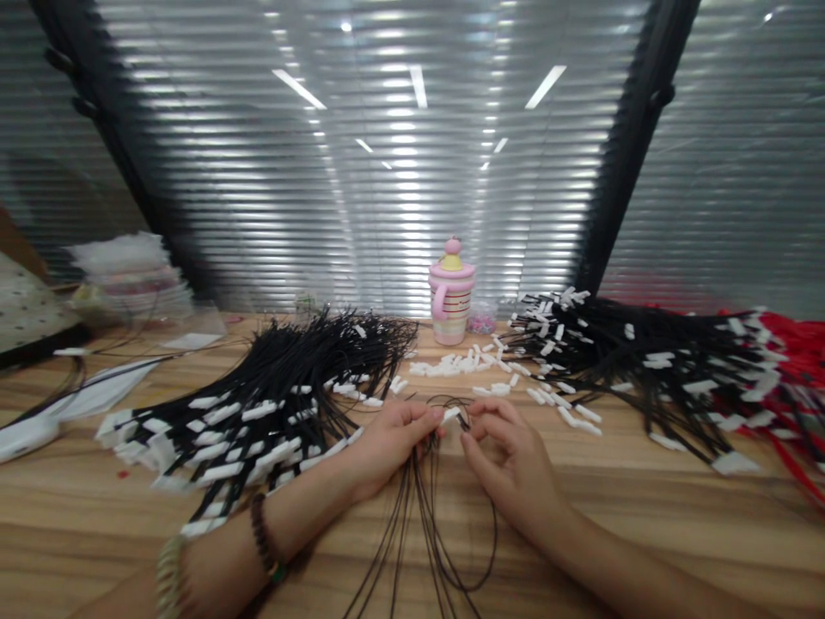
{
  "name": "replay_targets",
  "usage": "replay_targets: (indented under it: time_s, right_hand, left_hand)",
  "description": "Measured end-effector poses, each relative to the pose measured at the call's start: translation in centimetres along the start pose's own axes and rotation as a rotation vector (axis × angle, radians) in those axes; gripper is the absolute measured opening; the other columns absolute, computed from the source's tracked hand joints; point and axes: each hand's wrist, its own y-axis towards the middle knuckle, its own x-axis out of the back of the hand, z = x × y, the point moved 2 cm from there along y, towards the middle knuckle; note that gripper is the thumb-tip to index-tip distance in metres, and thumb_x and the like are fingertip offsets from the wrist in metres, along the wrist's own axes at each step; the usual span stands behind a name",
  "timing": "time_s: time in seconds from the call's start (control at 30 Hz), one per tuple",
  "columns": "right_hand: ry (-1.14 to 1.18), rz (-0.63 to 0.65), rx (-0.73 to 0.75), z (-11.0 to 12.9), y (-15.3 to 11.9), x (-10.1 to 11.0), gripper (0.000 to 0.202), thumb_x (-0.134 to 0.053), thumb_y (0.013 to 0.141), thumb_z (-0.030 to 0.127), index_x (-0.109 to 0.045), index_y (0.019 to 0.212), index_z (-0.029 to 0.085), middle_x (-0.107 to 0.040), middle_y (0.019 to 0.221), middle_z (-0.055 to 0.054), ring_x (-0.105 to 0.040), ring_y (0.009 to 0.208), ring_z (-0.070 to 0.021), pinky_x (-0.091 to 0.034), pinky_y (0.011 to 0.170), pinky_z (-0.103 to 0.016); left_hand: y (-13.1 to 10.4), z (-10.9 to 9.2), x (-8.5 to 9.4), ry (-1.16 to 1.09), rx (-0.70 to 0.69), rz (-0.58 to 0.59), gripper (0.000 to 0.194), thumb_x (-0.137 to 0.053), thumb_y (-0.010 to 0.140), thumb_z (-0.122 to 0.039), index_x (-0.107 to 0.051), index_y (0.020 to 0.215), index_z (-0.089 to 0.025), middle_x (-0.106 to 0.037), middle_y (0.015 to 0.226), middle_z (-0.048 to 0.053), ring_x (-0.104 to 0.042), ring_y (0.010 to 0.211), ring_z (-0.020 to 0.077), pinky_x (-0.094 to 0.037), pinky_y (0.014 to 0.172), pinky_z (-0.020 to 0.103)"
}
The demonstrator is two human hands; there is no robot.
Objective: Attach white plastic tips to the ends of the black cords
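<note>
From my remote seat, taking the hands as the clock's centre, I see the left hand (390, 447) pinching a small white tag (451, 414) between thumb and forefinger. The right hand (516, 460) faces it from just beside, at 3 o'clock, its fingers bent in near a dark cord end; I can't tell whether they grip it. Thin black cords (422, 507) hang from the left hand toward 6 o'clock, one looping out below the right hand. A heap of tagged cords (309, 378) lies on the wooden table (676, 516) at 10 o'clock, a second heap (644, 352) at 2, with red cords (803, 344) past it. Loose white pieces (444, 368) lie scattered at 12, before a pink mug (451, 301).
</note>
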Motion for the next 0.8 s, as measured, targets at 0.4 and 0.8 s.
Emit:
replay_targets:
  time_s: [0.4, 0.8]
  right_hand:
    - [0.066, 0.058, -0.167, -1.0, 0.2, -0.3, 0.021, -0.051, 0.079, 0.024, -0.058, 0.062, 0.015, -0.051, 0.086, -0.005, -0.049, 0.084, -0.0147, -0.036, 0.076, -0.025]
    - [0.072, 0.088, -0.202, -1.1, 0.2, -0.4, 0.023, -0.049, 0.080, 0.026, -0.062, 0.063, 0.015, -0.051, 0.089, -0.007, -0.051, 0.087, -0.0155, -0.037, 0.080, -0.027]
  left_hand:
    - [0.2, 0.6, 0.1, -0.025, -0.010, -0.022, 0.035, -0.055, 0.072, -0.048, -0.060, 0.068, -0.014, -0.043, 0.051, -0.005, -0.034, 0.048, 0.0038, -0.022, 0.048, 0.018]
    - [0.2, 0.5, 0.1, -0.008, -0.004, -0.022, 0.036, -0.053, 0.073, -0.049, -0.060, 0.068, -0.014, -0.042, 0.051, -0.005, -0.033, 0.047, 0.0038, -0.020, 0.048, 0.018]
